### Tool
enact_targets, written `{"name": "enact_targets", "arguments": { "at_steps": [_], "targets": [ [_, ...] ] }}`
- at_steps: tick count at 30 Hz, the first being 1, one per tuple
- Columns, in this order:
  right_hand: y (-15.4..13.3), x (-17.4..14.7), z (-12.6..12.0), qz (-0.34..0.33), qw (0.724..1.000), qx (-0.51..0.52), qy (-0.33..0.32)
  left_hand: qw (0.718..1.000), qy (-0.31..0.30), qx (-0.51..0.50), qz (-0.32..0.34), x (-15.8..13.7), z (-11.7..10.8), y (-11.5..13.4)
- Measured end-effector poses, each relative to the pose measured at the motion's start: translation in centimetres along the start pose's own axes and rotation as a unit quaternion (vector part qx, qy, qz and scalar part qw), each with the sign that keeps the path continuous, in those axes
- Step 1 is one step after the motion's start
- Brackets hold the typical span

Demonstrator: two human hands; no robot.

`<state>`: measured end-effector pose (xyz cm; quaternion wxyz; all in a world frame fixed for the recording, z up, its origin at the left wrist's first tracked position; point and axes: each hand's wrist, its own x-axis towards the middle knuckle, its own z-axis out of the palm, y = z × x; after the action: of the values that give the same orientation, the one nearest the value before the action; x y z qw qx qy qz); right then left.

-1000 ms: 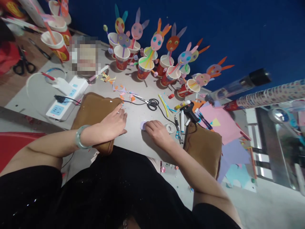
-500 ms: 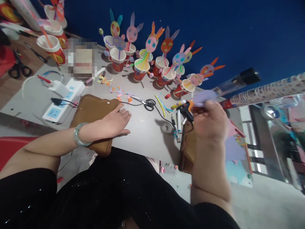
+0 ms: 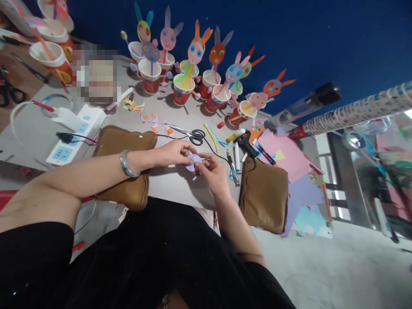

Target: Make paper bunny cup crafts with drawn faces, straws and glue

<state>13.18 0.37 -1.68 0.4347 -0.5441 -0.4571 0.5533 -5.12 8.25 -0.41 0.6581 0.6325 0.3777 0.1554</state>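
A small purple paper disc (image 3: 194,164) is pinched between both hands above the front of the table. My left hand (image 3: 174,153), with a bracelet at its wrist, grips the disc's left side. On its right side, the thumb and fingers of my right hand (image 3: 215,172) are closed on it. Fingertips cover parts of its edge. Just beyond the hands lie black-handled scissors (image 3: 196,137) and several thin coloured strips (image 3: 212,138). Under my left forearm is a brown cushion (image 3: 125,139); a second brown cushion (image 3: 267,195) lies right of my right forearm.
Paper cups with rabbit-like paper figures (image 3: 183,92) stand along the blue wall. A white power strip (image 3: 75,133) is at the left. A black glue gun (image 3: 247,143), pens (image 3: 237,156) and coloured paper sheets (image 3: 286,154) lie at the right. A long stack of cups (image 3: 354,109) leans there.
My right hand has brought the purple disc from the right to the table's middle. My left hand has left the cushion and taken hold of the disc too. The view has shifted slightly.
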Motion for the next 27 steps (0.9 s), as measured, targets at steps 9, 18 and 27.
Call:
{"name": "enact_targets", "arguments": {
  "at_steps": [9,18,27],
  "targets": [
    [0.5,0.9,-0.4,-0.061,0.987,-0.148,0.003,0.999,0.035,-0.014,-0.022,0.3,-0.3,0.3],
    [0.2,1.5,-2.5,-0.133,0.900,-0.406,0.085,0.998,0.034,0.030,-0.039,1.3,0.4,-0.4],
    [2.1,-0.7,-1.2,-0.311,0.774,-0.550,-0.045,0.979,0.094,0.180,0.018,2.3,-0.2,-1.9]
  ]
}}
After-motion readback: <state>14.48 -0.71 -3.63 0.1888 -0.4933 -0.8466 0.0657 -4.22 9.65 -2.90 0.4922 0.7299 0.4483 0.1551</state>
